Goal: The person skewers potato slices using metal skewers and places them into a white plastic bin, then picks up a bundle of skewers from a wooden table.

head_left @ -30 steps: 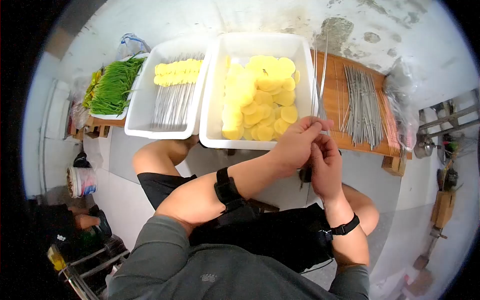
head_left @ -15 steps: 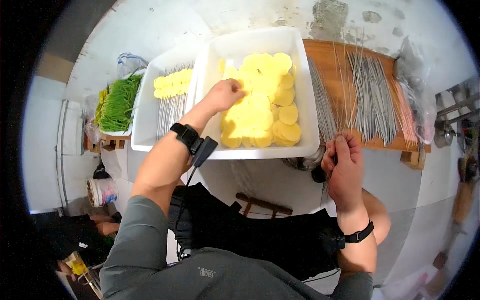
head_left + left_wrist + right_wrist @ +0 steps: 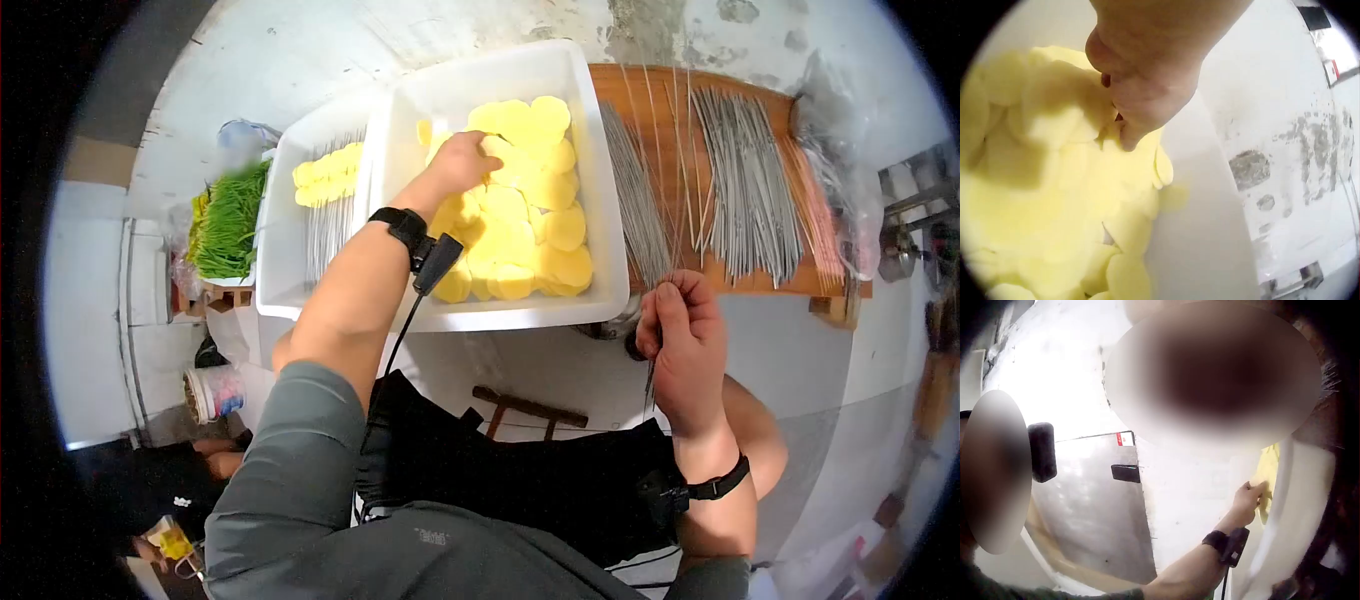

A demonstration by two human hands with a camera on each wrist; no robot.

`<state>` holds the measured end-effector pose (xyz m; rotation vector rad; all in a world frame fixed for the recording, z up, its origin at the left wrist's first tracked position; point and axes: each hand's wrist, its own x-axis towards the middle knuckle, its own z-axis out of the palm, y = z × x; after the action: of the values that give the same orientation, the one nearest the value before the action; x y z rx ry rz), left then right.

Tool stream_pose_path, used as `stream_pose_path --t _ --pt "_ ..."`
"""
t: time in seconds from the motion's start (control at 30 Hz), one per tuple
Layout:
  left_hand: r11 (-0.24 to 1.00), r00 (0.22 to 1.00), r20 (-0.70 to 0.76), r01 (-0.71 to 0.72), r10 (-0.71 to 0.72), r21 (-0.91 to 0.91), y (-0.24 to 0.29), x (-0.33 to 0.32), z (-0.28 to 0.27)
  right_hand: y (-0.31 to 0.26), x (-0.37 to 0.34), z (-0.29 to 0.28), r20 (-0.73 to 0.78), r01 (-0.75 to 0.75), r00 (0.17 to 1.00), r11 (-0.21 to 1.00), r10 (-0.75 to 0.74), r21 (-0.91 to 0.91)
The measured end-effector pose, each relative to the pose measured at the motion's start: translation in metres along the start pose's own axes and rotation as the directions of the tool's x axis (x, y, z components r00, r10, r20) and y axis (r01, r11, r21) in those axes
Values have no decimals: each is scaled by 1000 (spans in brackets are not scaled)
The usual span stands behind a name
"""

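Note:
Round yellow slices [image 3: 515,240] fill the large white tub [image 3: 470,318] in the head view. Over their upper left part is my left hand [image 3: 462,165], its fingers curled down and pinching at a slice. The left wrist view shows that hand [image 3: 1147,81] from above, fingertips at the slices [image 3: 1054,181] and partly hidden. My right hand [image 3: 688,345] grips thin metal skewers [image 3: 651,378] at the table's front edge, thumb on top; their long ends point away over the table. The right wrist view shows the left hand [image 3: 1249,503] by the yellow slices.
Left of the tub, a smaller white tub [image 3: 285,300] holds skewers threaded with yellow slices, beside green stalks [image 3: 232,225]. Many loose skewers [image 3: 745,190] lie on the wooden table [image 3: 655,90] at right, near a clear plastic bag [image 3: 835,180].
My left hand left the right hand and moved left into the slices, then shifted slightly further up the tub. The right hand moved right and down, still holding skewers.

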<state>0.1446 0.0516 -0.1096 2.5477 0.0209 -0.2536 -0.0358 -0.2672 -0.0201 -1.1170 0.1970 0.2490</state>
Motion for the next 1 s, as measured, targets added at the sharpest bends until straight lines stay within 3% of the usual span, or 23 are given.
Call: stream_pose_path --t 0.23,0.3,0.33,0.4,0.43,0.53,0.57,0.6,0.63,0.7,0.73,0.77,0.83,1.0 --pt "991 991 18 135 -135 9 6 -9 -25 2 -2 1 -22 -23 999 999 23 -28" --pt "987 986 142 -104 86 121 -12 -4 -26 4 -3 -1 -10 -16 1000 1000 16 -25" --pt "987 986 142 -105 87 123 -17 -3 -25 4 -4 -1 -10 -14 1000 1000 14 -23" --pt "941 989 95 134 -110 -311 -13 -5 -25 4 -6 -2 -19 -20 1000 1000 19 -12" --pt "942 990 95 132 -108 -310 -11 -6 -26 4 -6 -3 -20 -18 1000 1000 17 -11" --pt "968 981 97 182 -168 -173 2 -12 -22 3 -7 -4 -15 -7 1000 1000 7 1" --pt "997 994 -111 20 -11 77 1 -13 -13 3 -7 -4 -15 -4 1000 1000 4 -15" --pt "934 945 -267 -91 191 346 -1 -12 -5 3 -8 -3 -14 -4 1000 999 3 -33" --pt "935 945 -267 -91 190 344 -2 -8 3 3 -8 -3 -15 -5 1000 999 4 -35" --pt "850 922 -22 -347 387 396 19 -6 14 4 -9 -1 -7 0 1000 1000 0 -23" --pt "782 889 2 -403 457 476 28 -10 21 6 -9 -1 -8 1 1000 1000 -1 -24" --pt "783 889 3 -405 458 472 28 -7 23 7 -8 -1 -2 -6 1000 1000 5 -29" --pt "764 925 156 -374 346 525 28 0 28 8 -7 -2 -4 -16 1000 999 16 -39" --pt "847 973 150 -229 178 480 13 12 18 8 -5 -4 6 -32 999 999 32 -21"
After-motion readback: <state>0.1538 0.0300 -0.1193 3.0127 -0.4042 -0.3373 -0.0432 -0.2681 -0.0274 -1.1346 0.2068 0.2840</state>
